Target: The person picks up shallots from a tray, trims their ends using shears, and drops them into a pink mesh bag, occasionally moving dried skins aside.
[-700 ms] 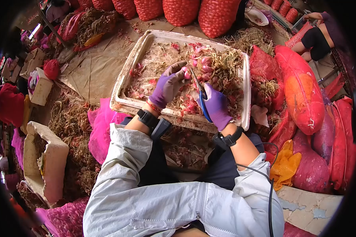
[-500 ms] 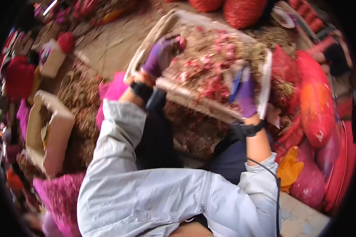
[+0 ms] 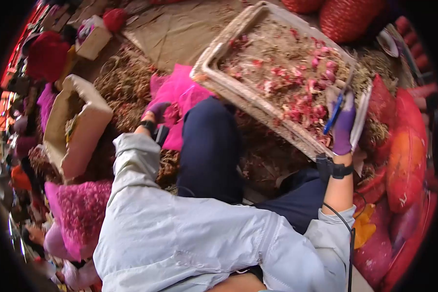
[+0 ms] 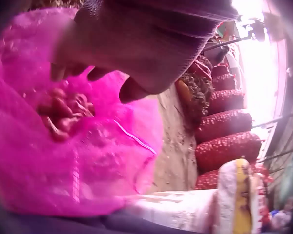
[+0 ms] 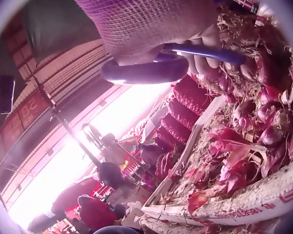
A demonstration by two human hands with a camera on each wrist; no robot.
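My left hand (image 3: 156,111), in a purple and grey glove, is over the mouth of a pink mesh bag (image 3: 194,92) left of my knee. In the left wrist view its fingers point loosely down above shallots (image 4: 63,112) lying in the bag, and nothing shows between them. My right hand (image 3: 344,124), gloved alike, grips scissors (image 3: 332,117) with blue handles above the right side of a white foam tray (image 3: 263,116). Reddish shallots (image 3: 328,70), loose skins and dry stalks lie in that tray, close to the scissors.
A foam box (image 3: 90,131) stands on its side at the left. Below it lies a filled pink mesh bag (image 3: 85,207). Long red sacks (image 3: 406,146) line the right side, and full red net sacks (image 3: 350,17) stand beyond the tray. Dry stalks (image 3: 124,87) cover the floor at left.
My left hand has left the tray, carrying a shallot at first, and moved left and down to the pink bag. My right hand stays over the tray with the scissors. The head view has turned left.
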